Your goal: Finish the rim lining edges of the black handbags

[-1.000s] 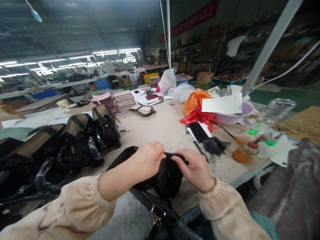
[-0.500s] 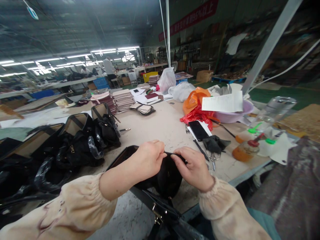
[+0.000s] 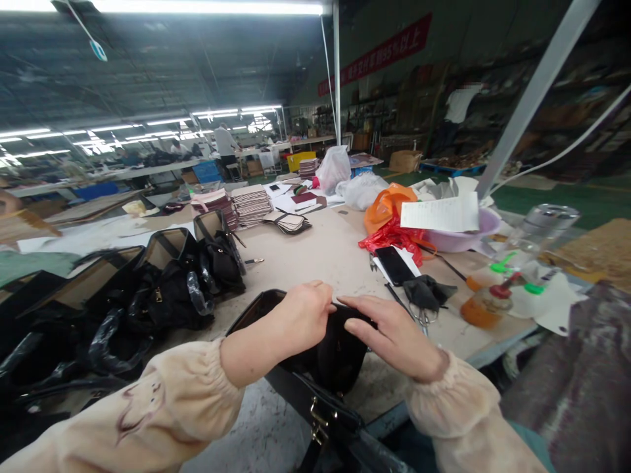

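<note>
A black handbag [image 3: 340, 407] with gold-coloured metal fittings stands open in front of me at the table's near edge. My left hand [image 3: 306, 314] is closed at the bag's far rim, its fingertips curled out of sight. On the same rim, just to the right, my right hand [image 3: 394, 332] has the edge between its thumb and fairly straight fingers. The two hands nearly meet at the fingertips. My left forearm crosses over the bag's opening and hides part of the rim.
Several black handbags [image 3: 170, 282] line the left side. To the right lie a phone [image 3: 393, 265], scissors [image 3: 422, 316], a black cloth [image 3: 428, 291] and a bottle of orange liquid [image 3: 486, 307]. Behind are a purple basin [image 3: 458, 238], plastic bags [image 3: 389, 207] and stacked pieces [image 3: 249, 205].
The fingers of my right hand have straightened along the rim. My left hand stays closed at the rim. The whole view has shifted slightly.
</note>
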